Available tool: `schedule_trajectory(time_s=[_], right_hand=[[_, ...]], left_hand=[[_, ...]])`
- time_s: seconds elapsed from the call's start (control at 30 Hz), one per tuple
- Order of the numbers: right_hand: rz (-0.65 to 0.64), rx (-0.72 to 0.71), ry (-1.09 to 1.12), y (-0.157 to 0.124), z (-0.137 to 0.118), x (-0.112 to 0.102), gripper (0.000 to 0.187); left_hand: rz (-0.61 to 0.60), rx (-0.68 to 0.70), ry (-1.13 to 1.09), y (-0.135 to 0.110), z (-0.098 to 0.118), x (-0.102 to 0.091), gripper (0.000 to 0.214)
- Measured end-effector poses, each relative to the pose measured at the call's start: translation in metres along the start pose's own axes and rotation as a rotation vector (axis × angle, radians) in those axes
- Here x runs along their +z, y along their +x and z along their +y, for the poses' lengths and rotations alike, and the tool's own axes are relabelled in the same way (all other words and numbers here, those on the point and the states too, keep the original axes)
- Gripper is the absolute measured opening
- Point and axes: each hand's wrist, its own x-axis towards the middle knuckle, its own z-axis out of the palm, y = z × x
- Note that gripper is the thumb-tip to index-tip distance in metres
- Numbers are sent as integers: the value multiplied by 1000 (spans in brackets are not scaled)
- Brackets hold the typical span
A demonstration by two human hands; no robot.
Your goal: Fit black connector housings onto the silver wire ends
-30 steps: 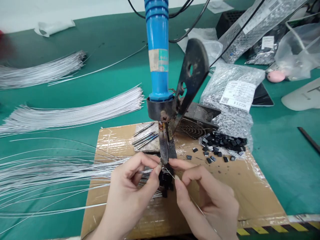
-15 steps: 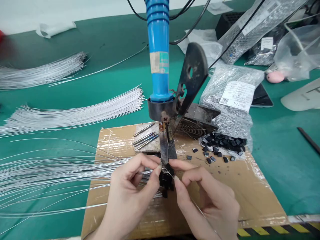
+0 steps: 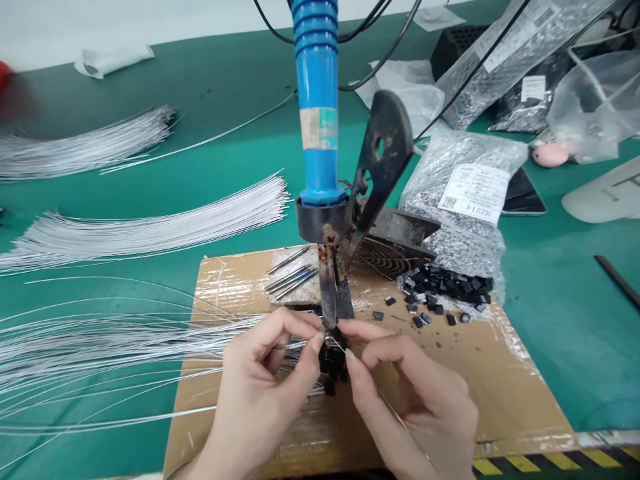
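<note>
My left hand point(image 3: 270, 373) is closed in a pinch just below the tip of a blue-handled soldering iron point(image 3: 319, 140) that hangs upright. What sits between its fingertips is too small and covered to make out. On the other side of the tip, my right hand point(image 3: 415, 390) pinches a thin white wire point(image 3: 390, 405), whose end runs up toward the left fingertips. Beneath both hands lies a cluster of small black parts point(image 3: 333, 360) at the ends of many white wires point(image 3: 200, 347) spreading out to the left.
Cardboard point(image 3: 500, 387) covers the green table point(image 3: 565, 320). Loose black pieces point(image 3: 445, 287) spill from a bubble-wrap bag point(image 3: 460, 153) at right. A black fan point(image 3: 400, 247) stands behind the iron, with metal rods point(image 3: 293, 280) on a pale pad. Wire bundles point(image 3: 160, 227) lie left.
My right fingertips have shifted very slightly left and up along the wire. My left hand stays at the iron's tip, almost unmoved.
</note>
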Motion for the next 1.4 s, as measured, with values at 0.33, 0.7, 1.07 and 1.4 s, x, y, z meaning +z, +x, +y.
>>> schedule_trajectory(time_s=[0.33, 0.7, 1.07, 1.4], right_hand=[[54, -28, -11, -2, 3, 4, 14], [3, -76, -91, -1, 3, 0, 17], [46, -151, -105, -1, 6, 4, 17], [41, -184, -98, 1, 4, 2, 20]], left_hand=[[-7, 5, 11, -3, 0, -3, 18], [-11, 5, 32, 0, 2, 1, 18], [1, -10, 14, -1, 0, 0, 19], [14, 31, 8, -1, -1, 0, 19]])
